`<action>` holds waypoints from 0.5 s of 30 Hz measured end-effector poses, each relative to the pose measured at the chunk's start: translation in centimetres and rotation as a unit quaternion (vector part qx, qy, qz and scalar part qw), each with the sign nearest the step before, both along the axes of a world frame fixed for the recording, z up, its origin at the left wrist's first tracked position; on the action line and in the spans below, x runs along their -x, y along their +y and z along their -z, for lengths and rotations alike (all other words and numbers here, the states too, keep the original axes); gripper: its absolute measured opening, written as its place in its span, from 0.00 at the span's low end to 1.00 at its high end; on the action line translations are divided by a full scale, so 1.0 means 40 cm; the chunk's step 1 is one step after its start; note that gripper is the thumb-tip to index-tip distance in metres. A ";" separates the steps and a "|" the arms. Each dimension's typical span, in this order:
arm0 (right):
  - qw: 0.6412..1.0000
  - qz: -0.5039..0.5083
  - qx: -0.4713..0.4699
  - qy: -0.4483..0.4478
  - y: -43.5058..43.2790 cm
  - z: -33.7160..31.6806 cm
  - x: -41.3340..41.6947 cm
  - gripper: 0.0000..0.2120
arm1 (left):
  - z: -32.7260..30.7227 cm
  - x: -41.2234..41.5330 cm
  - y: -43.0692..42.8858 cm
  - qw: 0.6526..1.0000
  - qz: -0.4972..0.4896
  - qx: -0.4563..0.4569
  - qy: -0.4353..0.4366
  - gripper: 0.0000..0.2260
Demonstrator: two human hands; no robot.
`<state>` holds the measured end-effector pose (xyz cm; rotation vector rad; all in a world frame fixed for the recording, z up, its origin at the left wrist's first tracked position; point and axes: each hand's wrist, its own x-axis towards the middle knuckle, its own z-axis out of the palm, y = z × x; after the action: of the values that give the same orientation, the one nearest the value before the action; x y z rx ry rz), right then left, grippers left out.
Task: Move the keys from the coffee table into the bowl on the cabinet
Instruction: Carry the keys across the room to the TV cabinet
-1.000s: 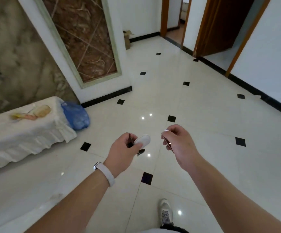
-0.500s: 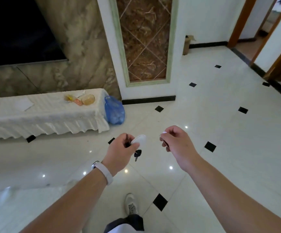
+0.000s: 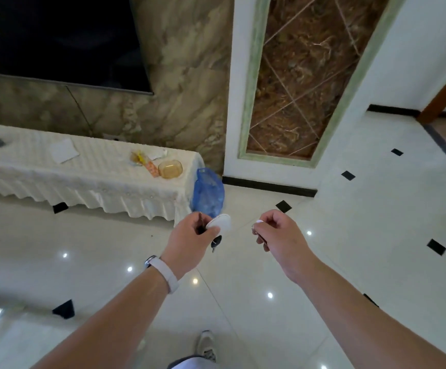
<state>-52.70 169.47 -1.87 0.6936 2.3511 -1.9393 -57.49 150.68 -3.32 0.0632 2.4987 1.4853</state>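
Note:
My left hand (image 3: 189,237) is closed on a bunch of keys (image 3: 217,230): a white oval fob sticks out past the thumb and a dark key hangs below the fingers. My right hand (image 3: 275,233) is also closed, pinching something small with a white end and a dark part; it looks like another key. Both hands are held over the floor in front of me. An amber glass bowl (image 3: 170,169) stands near the right end of a low cabinet (image 3: 88,179) covered by a white cloth, up and to the left of my hands.
A blue plastic bag (image 3: 208,193) leans against the cabinet's right end. Papers and an orange packet (image 3: 151,166) lie on the cloth beside the bowl. A dark TV screen (image 3: 56,41) hangs above. The glossy tiled floor (image 3: 349,235) spreads to the right, toward a doorway.
The view has swung left and closer to the cabinet, so the bowl and TV now sit larger in view. Both hands keep the same grip and stay side by side.

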 end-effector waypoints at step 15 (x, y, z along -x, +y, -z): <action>0.997 -0.080 -0.003 -0.014 -0.100 0.016 0.546 0.02 | 0.029 0.436 -0.148 0.994 -0.110 0.004 -0.011 0.03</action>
<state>-74.53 165.47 -2.53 0.5124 2.3181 -1.8456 -74.94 144.76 -4.50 -0.2378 2.5620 1.5466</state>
